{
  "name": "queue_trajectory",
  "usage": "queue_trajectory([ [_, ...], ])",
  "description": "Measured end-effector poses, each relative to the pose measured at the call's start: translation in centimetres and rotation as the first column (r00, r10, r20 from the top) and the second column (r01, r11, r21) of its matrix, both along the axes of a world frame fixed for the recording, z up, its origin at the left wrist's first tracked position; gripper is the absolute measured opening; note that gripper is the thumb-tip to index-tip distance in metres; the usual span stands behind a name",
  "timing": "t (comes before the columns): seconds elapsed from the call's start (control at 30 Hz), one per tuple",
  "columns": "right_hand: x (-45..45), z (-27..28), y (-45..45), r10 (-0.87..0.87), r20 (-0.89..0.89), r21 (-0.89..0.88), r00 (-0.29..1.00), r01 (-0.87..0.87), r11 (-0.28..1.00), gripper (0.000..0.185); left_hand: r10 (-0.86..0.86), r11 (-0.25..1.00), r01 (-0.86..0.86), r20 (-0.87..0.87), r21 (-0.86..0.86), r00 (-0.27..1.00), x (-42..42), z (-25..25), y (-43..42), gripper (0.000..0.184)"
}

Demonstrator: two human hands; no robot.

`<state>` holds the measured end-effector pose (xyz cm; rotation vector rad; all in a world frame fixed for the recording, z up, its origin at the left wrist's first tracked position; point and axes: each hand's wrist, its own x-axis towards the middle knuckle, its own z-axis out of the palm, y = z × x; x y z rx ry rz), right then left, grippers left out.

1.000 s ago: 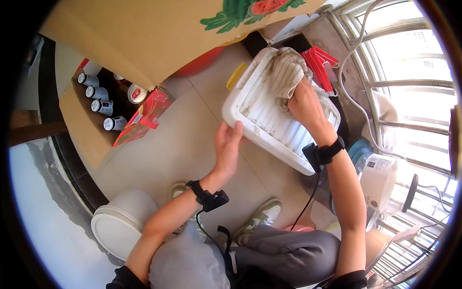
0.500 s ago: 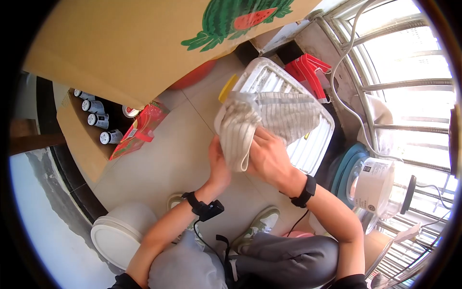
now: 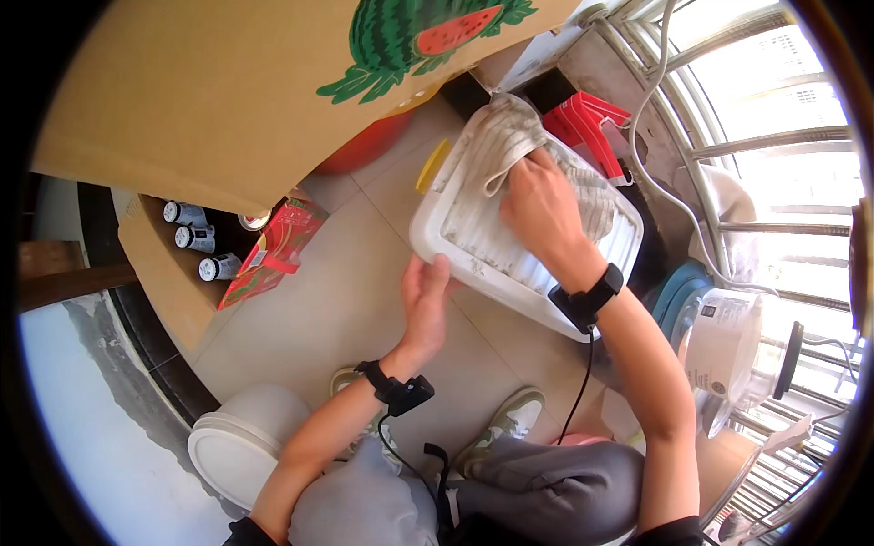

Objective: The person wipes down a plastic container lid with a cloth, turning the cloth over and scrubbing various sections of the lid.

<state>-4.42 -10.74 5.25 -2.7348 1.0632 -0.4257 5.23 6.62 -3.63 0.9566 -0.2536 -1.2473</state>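
Observation:
A white plastic storage box [image 3: 439, 235] with a ribbed, dirt-streaked lid and a yellow latch [image 3: 431, 166] stands on the floor in front of me. My left hand [image 3: 424, 305] grips its near left corner, thumb against the rim and fingers partly hidden below. Bunched under my right hand [image 3: 544, 205] is a striped grey-beige cloth [image 3: 503, 135], which I press onto the lid near its far end. The fingers of that hand are curled into the cloth, and part of the cloth spreads out to the right of it.
A large cardboard box [image 3: 209, 100] with a watermelon print rises at the upper left. Below it, an open carton [image 3: 150, 264] holds several bottles. A red box [image 3: 583, 127], blue basins [image 3: 683, 296] and a barred window line the right. A lidded white bucket [image 3: 241, 455] stands lower left.
My right hand has moved the cloth away from me to the lid's far end, flattening it there. My left hand has left the cloth and moved to the box's near left corner.

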Motion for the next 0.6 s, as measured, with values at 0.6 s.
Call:
queue_trajectory([
  [0.6, -0.3, 0.7, -1.6, 0.012, 0.065, -0.053, 0.998, -0.008, 0.999, 0.029, 0.012, 1.000, -0.013, 0.011, 0.003, 1.000, -0.1, 0.2, -0.3, 0.044],
])
